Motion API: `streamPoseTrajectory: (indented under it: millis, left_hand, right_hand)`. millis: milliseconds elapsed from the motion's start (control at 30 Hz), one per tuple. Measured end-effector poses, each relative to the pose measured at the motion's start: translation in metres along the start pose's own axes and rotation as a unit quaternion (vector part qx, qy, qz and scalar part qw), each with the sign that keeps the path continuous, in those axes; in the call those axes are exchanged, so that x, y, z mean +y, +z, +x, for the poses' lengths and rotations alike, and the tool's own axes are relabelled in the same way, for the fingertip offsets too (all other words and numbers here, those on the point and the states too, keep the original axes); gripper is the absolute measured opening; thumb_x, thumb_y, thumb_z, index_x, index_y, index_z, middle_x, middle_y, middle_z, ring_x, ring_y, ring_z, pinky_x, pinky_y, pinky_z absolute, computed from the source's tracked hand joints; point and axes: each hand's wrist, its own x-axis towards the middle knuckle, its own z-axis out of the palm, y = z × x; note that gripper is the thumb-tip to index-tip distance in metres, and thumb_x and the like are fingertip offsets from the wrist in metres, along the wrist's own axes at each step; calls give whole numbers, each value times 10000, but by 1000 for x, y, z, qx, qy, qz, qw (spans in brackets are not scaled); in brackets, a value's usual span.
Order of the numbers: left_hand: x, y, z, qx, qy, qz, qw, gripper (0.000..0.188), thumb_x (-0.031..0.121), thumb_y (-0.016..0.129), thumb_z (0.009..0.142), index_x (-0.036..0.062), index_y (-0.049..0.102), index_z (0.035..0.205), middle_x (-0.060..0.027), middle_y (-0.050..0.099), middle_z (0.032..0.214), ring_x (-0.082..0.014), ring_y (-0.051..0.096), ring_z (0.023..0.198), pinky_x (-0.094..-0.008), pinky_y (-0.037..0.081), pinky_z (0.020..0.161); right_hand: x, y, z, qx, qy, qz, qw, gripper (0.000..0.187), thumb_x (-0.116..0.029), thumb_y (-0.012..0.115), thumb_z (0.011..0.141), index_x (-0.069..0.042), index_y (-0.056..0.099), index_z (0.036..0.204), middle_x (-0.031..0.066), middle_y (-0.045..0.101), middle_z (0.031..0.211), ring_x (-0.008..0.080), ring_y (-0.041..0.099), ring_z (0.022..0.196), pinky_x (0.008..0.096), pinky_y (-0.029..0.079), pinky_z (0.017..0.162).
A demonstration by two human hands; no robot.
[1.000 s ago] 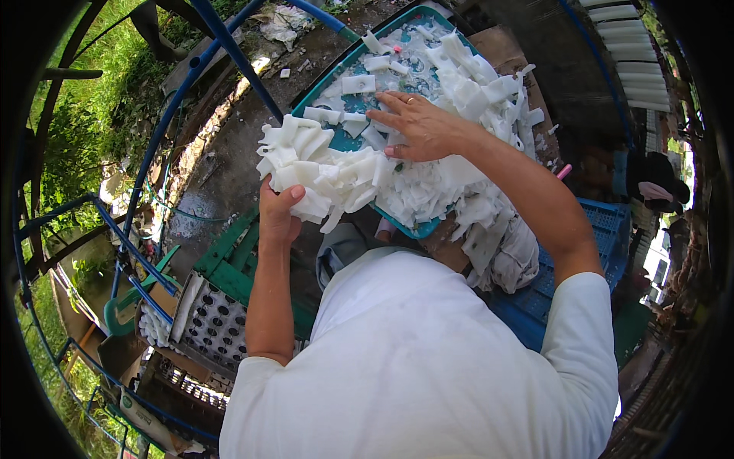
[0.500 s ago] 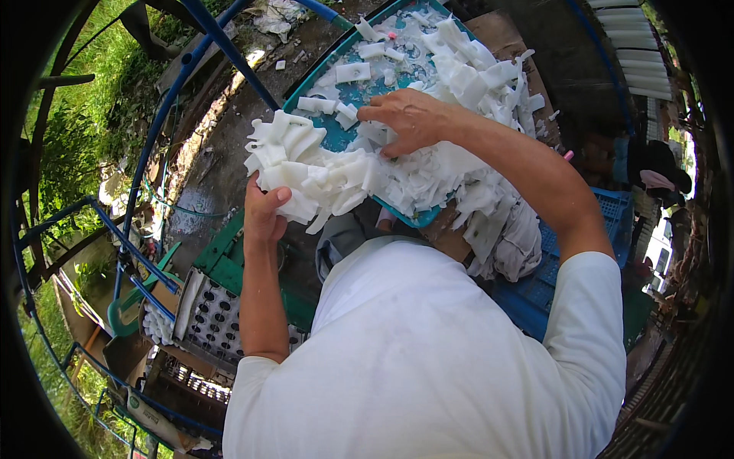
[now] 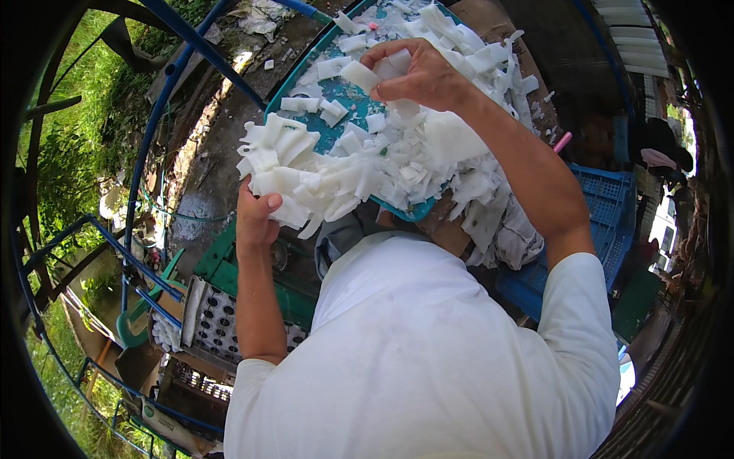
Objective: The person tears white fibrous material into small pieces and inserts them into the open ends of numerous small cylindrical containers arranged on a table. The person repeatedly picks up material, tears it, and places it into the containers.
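A teal tray [image 3: 417,214] in front of me is heaped with white, waxy-looking scraps [image 3: 459,145], some flat and square, others curled or broken. At its near left corner my left hand [image 3: 256,218] grips a large clump of white strips [image 3: 284,172] from below, thumb along its near side. Over the middle of the tray, my right hand [image 3: 432,76] is raised with fingers curled around white pieces; one flat white piece [image 3: 360,76] sticks out at the fingertips. The palm side of the left hand is hidden by the clump.
Blue metal tubing [image 3: 170,88] rises left of the tray. A green frame [image 3: 222,264] with a perforated panel [image 3: 216,315] stands at lower left. Blue plastic crates [image 3: 600,203] lie to the right, near a pink rod [image 3: 563,142]. A crumpled greyish cloth [image 3: 518,239] hangs by the tray's near edge.
My right hand has lifted away from the heap, farther over the tray, and now has white pieces in its fingers. The left hand still grips the clump, barely shifted.
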Motion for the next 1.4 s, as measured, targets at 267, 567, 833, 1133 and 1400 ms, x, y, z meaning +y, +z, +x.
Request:
streamPoseTrajectory:
  millis: [267,567,833,1133,1400]
  left_hand:
    - [25,75,6,-32,-50,25,998,827,211,903,723,-42,526,1414,-136,706,1209,-266,736,1056,-417,604,960]
    - [14,155,2,-125,-112,47,985,788,318,761,893,-15,431,1527,-156,648,1370,-298,694,1189,-448,568,1025]
    - [30,215,-9,-182,-114,76,974,650,364,672,989,58,488,1532,-117,646,1426,-304,649,1276,-490,510,1094]
    - [22,337,-39,-303,-107,31,947,518,403,617,1051,104,577,1473,-98,673,1410,-294,617,1322,-537,474,1137]
    - [-40,455,-113,-598,-40,56,799,503,123,530,1082,156,485,1582,-157,599,1506,-336,608,1353,-605,493,1140]
  right_hand:
    - [3,25,-73,101,48,571,813,719,-122,862,767,-25,509,1386,137,708,979,204,709,757,381,596,686]
    - [-42,53,-129,272,11,-85,958,226,-233,701,948,-36,742,1051,152,700,1005,300,720,861,420,568,831]
    - [-72,10,-181,327,-32,-105,939,377,-396,624,1041,-32,718,1069,214,698,1110,389,722,1008,483,553,938]
    - [-103,-65,-314,330,-159,-469,804,308,-269,657,981,-1,759,1095,246,712,1163,388,746,935,472,638,805]
    - [-92,-97,-480,348,-122,-532,762,297,-272,669,969,-5,757,1064,241,710,1130,384,742,912,469,631,783]
